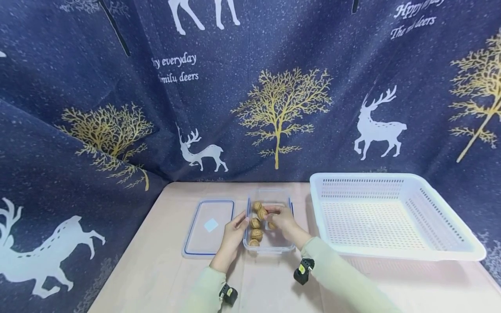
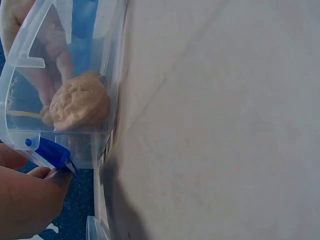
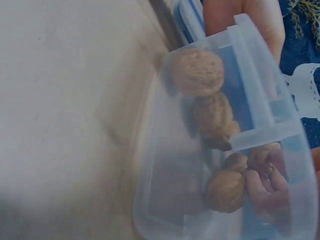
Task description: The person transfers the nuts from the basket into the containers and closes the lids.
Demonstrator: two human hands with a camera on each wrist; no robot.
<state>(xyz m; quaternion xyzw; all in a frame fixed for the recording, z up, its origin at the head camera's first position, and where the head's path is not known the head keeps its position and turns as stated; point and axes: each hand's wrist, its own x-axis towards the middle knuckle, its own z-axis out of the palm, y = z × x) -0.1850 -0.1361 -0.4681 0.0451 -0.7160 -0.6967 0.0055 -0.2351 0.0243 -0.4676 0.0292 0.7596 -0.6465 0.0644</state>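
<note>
A clear plastic food container (image 1: 274,249) stands on the table, with several walnuts (image 1: 256,235) lined up along its left side. My right hand (image 1: 285,221) reaches into it and pinches a walnut (image 1: 262,213) near the top of that row. Through the container wall in the right wrist view, its fingertips (image 3: 260,187) meet this walnut. Another walnut (image 1: 272,225) lies below the right hand, partly covered. At the left rim, my left hand (image 1: 234,234) grips the container's side by the blue latch flap (image 2: 54,152), its fingers partly hidden in the left wrist view.
To the left lies the container's clear lid (image 1: 219,243), which has a blue seal and a pale square label (image 1: 211,224). A large white plastic basket (image 1: 321,217) stands on the right. A dark printed curtain (image 1: 250,130) hangs behind the pale-covered table (image 1: 156,269).
</note>
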